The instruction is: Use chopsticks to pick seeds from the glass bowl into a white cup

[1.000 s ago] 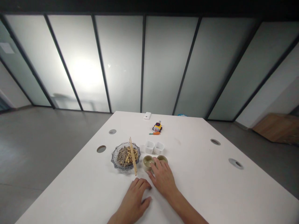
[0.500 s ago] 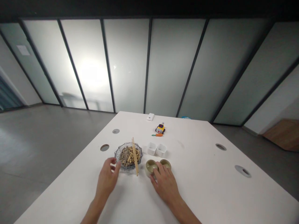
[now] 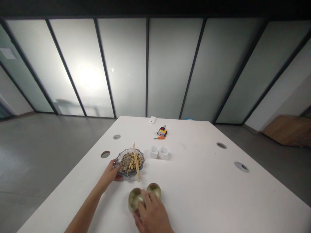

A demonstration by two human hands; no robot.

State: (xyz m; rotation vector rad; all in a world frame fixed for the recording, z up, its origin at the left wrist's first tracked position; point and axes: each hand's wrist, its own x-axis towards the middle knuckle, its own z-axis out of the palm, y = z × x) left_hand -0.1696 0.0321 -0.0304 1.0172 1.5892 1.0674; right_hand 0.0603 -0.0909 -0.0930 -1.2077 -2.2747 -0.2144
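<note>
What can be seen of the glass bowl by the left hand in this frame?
The glass bowl is clear, cut-patterned glass with a scalloped rim, standing upright on the white table. It holds a mix of peanuts and darker seeds. A pair of wooden chopsticks lies across its right side, tips overhanging the near rim. The left hand touches its near-left edge with the fingers. Two small white cups stand apart to its right.

Two olive cups (image 3: pixel 143 194), side by side

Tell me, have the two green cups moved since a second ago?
Yes. The green cups, under the right hand, have slid toward the person. Earlier they sat just before the white cups; now a wide gap separates them.
</note>
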